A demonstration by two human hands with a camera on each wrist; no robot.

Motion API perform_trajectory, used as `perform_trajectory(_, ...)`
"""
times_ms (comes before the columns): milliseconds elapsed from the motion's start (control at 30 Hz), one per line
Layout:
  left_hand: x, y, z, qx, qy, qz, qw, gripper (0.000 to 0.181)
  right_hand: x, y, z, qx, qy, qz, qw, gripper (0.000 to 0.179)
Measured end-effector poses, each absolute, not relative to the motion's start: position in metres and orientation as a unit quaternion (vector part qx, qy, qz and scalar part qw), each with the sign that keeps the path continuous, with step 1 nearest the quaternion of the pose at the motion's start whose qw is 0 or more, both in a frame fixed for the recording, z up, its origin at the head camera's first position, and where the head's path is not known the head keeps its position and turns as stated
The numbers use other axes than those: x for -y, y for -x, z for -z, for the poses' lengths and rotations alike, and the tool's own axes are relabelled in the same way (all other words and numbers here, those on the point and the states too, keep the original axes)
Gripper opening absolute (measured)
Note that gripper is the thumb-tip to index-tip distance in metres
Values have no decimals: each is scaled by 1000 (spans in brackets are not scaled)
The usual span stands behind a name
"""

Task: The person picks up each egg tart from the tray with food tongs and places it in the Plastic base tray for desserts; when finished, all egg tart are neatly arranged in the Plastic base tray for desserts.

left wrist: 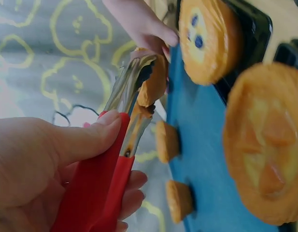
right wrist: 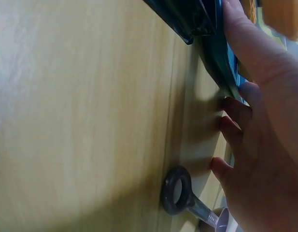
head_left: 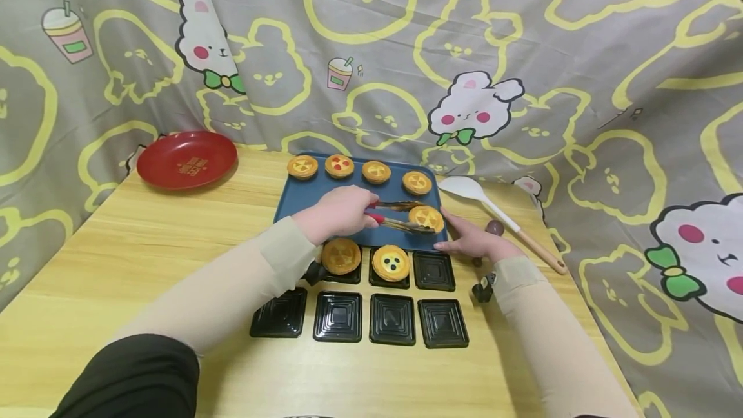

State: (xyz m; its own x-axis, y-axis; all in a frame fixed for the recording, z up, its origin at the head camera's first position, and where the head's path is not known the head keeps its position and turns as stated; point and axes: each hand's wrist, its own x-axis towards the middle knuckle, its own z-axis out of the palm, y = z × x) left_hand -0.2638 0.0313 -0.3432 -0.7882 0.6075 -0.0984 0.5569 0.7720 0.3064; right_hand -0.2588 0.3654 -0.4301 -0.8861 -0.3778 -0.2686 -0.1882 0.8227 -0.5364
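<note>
My left hand (head_left: 344, 211) grips red-handled metal tongs (left wrist: 105, 169), whose jaws stand on either side of an egg tart (head_left: 426, 219) at the right of a blue tray (head_left: 284, 202). Whether that tart is raised is unclear. Thumb and forefinger of my right hand (head_left: 471, 239) hold the tray's front right corner; its other fingers hang beside the rim. Along the tray's back stand several more tarts, one topped with red pieces (head_left: 339, 166). In front, a fruit-topped tart (head_left: 340, 256) and a tart with dark berries (head_left: 391, 263) sit on black square trays.
Several black square trays (head_left: 338, 316) lie in rows before the blue tray. A red plate (head_left: 187, 160) is at the back left. On the right lie a white spatula with a wooden handle (head_left: 504, 213) and a dark ring-ended utensil (right wrist: 177, 190). Patterned cloth (head_left: 371, 37) hangs behind.
</note>
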Motion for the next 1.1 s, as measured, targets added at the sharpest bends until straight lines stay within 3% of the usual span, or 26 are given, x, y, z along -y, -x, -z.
perform_trajectory(367,-37,231,340,-912,-385,-92,106,46,-366,260,428,-935,168,252,183,86)
perform_trajectory(700,-42,223,345,-905,-403,-74,114,49,-362,259,426,-933,136,267,197,100)
perform_trajectory(1100,-40,223,347,-908,-379,-95,149,65,-364,261,429,-934,142,263,196,97)
